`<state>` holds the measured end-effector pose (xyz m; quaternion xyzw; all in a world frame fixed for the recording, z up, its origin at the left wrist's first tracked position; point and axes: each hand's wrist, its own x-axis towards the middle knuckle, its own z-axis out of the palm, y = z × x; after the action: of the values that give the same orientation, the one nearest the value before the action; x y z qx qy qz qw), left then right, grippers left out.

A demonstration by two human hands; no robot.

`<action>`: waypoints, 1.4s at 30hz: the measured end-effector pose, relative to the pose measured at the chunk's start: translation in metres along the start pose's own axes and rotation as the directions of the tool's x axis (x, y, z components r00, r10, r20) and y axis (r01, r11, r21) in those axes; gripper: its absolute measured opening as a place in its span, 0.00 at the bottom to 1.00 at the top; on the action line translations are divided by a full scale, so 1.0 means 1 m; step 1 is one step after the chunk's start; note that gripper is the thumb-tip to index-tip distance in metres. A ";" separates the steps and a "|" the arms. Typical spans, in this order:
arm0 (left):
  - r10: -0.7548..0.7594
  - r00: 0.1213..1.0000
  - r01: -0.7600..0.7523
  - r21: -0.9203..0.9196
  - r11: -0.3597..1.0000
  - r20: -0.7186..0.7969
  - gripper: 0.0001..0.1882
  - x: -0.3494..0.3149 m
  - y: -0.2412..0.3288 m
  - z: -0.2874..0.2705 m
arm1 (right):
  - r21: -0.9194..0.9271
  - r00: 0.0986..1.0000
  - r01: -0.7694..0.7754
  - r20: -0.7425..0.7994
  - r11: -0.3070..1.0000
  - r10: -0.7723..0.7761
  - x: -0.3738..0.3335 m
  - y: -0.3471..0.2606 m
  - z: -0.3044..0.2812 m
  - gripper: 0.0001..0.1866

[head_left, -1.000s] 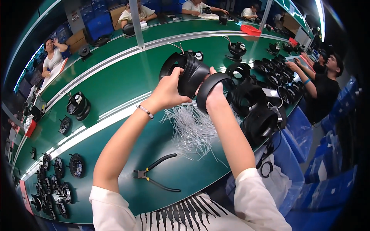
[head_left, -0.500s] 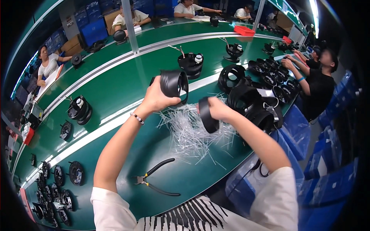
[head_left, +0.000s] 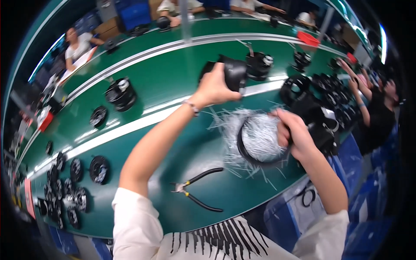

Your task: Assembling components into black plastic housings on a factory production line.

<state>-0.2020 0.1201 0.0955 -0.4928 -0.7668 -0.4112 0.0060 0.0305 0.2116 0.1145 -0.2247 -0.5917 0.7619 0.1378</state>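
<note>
From far away, I have a big green bench (head_left: pixel 203 151) under both arms. On it is a wide heap of thin, pale strips (head_left: pixel 262 134). Up and to the left of the ring is the black shell (head_left: pixel 235 73), held in the air by my left grip (head_left: pixel 216 86), with the fingers wrapped on its left side and the thumb along the side near me. The shell is blurry; its long way seems to run left to right, but I can't tell which end is open. The black ring (head_left: pixel 245 151) is over the heap, pinched at its right edge by my right grip (head_left: pixel 297 134). Its round hole faces up at me, so I see strips through it, but I can't tell if it touches them. What I watch most is the gap: ring and shell are apart, with the ring closer to my body and off to the shell's right. My left grip is the one by the shell; my right grip is lower and further right. The pliers (head_left: pixel 180 187) lie nearer me, legs spread to the right, and neither grip touches them.
</note>
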 end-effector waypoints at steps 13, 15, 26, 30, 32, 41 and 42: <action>0.211 0.880 -0.420 0.486 0.766 0.426 0.33 0.049 0.049 0.050 | 0.456 0.794 0.252 -0.602 0.854 0.088 0.191 0.083 -0.059 0.16; 0.215 0.843 -0.481 0.510 0.713 0.494 0.30 0.054 0.045 0.067 | 0.395 0.765 0.324 -0.644 0.860 0.008 0.183 0.088 -0.059 0.18; 0.328 0.724 -0.664 0.485 0.569 0.606 0.15 0.050 0.045 0.120 | -0.362 0.447 0.616 -0.571 0.700 -0.689 0.087 0.084 -0.033 0.20; 0.479 0.645 -0.762 0.446 0.471 0.596 0.12 0.049 0.039 0.121 | -0.531 0.387 0.583 -0.484 0.615 -0.785 0.079 0.089 -0.032 0.20; 0.594 0.614 -0.788 0.437 0.433 0.520 0.09 0.046 0.024 0.128 | -0.606 0.314 0.605 -0.414 0.516 -0.854 0.078 0.086 -0.027 0.21; 0.802 0.594 -0.727 0.474 0.497 0.070 0.06 0.042 0.030 0.154 | -0.850 0.218 0.469 -0.153 0.241 -0.964 0.074 0.082 -0.040 0.22; 0.789 0.586 -0.750 0.493 0.442 0.184 0.05 0.044 0.028 0.162 | -0.844 0.237 0.475 -0.153 0.251 -0.960 0.073 0.084 -0.044 0.21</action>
<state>-0.1387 0.2617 0.0240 -0.7492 -0.5380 -0.1564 0.3531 -0.0051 0.2614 0.0121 -0.1759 -0.7450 0.1869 0.6157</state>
